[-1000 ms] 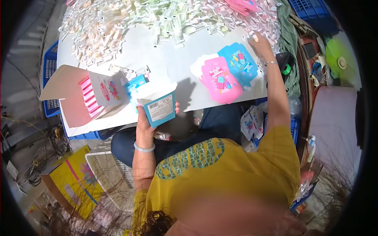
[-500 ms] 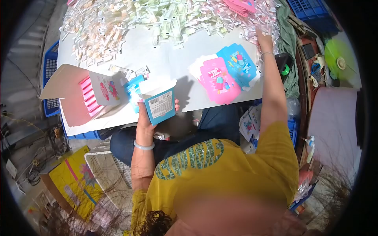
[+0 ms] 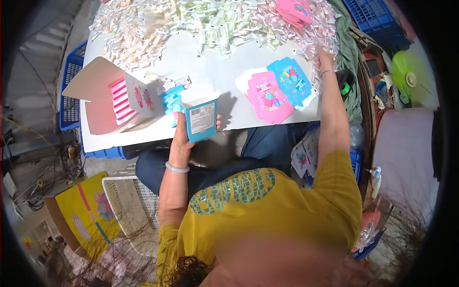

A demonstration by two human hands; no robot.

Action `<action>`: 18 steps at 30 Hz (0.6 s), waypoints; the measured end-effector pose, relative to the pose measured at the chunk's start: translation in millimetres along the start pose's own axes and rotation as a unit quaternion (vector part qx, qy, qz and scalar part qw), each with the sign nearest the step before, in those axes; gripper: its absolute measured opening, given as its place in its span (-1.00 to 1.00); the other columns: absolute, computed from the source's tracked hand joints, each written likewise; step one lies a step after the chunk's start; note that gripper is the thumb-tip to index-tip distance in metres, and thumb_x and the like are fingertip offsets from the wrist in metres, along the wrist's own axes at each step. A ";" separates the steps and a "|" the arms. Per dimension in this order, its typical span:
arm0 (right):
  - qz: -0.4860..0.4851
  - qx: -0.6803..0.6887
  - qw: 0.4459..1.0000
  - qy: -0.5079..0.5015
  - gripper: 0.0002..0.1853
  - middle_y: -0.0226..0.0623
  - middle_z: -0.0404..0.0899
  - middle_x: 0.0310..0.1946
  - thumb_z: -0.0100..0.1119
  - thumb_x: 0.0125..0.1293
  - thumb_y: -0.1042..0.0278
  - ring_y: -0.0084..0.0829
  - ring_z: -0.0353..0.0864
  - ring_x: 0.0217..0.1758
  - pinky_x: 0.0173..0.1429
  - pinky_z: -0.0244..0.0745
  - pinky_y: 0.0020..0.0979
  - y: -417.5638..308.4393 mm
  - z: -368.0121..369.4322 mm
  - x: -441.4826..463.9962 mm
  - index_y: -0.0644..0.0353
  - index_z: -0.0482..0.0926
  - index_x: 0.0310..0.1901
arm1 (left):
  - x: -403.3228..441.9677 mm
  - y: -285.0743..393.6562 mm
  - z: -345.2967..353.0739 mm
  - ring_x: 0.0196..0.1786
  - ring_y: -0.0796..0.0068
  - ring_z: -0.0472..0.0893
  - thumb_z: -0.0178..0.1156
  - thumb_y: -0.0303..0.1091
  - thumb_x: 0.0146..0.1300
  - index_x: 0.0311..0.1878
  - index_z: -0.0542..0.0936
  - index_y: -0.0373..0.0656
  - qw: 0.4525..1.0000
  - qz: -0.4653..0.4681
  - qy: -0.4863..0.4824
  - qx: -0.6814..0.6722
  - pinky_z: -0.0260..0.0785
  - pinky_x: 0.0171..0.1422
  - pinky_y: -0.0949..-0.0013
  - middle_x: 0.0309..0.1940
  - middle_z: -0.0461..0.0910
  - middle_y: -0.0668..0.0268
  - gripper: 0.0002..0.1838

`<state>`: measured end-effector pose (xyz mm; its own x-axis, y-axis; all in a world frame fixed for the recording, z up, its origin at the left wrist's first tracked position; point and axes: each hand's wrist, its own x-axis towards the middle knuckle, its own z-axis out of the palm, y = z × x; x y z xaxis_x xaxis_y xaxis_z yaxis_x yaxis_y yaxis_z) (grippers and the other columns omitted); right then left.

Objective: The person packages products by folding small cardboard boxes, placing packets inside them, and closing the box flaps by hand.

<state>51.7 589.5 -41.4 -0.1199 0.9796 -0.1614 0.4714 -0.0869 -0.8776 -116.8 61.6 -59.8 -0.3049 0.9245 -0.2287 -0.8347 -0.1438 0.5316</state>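
Note:
My left hand (image 3: 182, 133) is wrapped round a small blue cardboard box (image 3: 201, 120), which stands upright with its white top flaps raised and a barcode label facing me. At the far right of the table, my right hand (image 3: 326, 58) is among small clear plastic packets (image 3: 306, 45) with pinkish contents. Its fingers look curled, and whatever they may hold is hidden. Just behind the blue box lies a blue printed carton (image 3: 172, 99). To its left, an open white box (image 3: 138, 98) on its side holds a row of pink boxes (image 3: 123, 101).
Flat pink cards (image 3: 270, 103) and blue cards (image 3: 291, 79) lie fanned on the white table (image 3: 210, 71). More pink ones (image 3: 292, 13) rest on the packet heap. Blue crates (image 3: 71, 81) flank the table; a green fan (image 3: 406, 76) stands at right.
The view has shifted slightly, so the table sits a little higher and further right. My left hand keeps hold of the blue box. My right hand stays at the packets, its fingers more curled.

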 end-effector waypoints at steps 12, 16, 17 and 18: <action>0.011 0.035 0.999 -0.024 -0.86 -0.21 0.50 -0.68 0.12 -0.03 0.39 -0.49 0.42 -0.73 -0.71 0.22 -0.43 12.0 13.8 27.3 0.31 0.48 -0.47 | -13.9 -3.9 -2.5 0.00 -0.05 0.59 -0.18 0.59 0.11 0.37 0.18 -0.32 1.000 0.021 0.021 0.001 0.48 0.12 -0.04 0.08 0.44 -0.21 0.11; 0.022 0.011 0.999 -0.028 -0.89 -0.20 0.52 -0.64 0.09 -0.01 0.39 -0.50 0.41 -0.74 -0.71 0.24 -0.44 17.0 -2.9 21.5 0.25 0.48 -0.46 | -17.5 -6.8 -0.7 0.00 -0.05 0.59 -0.15 0.59 0.10 0.37 0.19 -0.31 0.999 0.001 0.038 -0.003 0.48 0.11 -0.03 0.08 0.44 -0.21 0.11; 0.023 -0.018 0.999 -0.026 -0.88 -0.21 0.52 -0.64 0.09 0.00 0.37 -0.50 0.40 -0.75 -0.71 0.26 -0.44 12.7 -7.6 16.5 0.25 0.48 -0.46 | -19.1 -7.0 0.6 0.01 -0.05 0.58 -0.15 0.59 0.10 0.37 0.18 -0.30 0.999 0.001 0.037 -0.005 0.48 0.11 -0.03 0.08 0.44 -0.21 0.11; 0.023 -0.047 0.998 -0.024 -0.87 -0.21 0.51 -0.64 0.08 0.02 0.35 -0.49 0.39 -0.75 -0.70 0.27 -0.44 6.6 -10.1 9.5 0.24 0.48 -0.46 | -21.1 -7.5 2.1 0.01 -0.05 0.58 -0.14 0.59 0.10 0.38 0.18 -0.30 0.999 0.000 0.037 -0.007 0.48 0.11 -0.03 0.08 0.44 -0.21 0.11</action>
<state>62.5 600.1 -44.1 -0.1370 0.9647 -0.2251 0.5564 -0.1130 -0.8232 -103.1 43.9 -57.2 -0.3384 0.8956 -0.2888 -0.8408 -0.1500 0.5201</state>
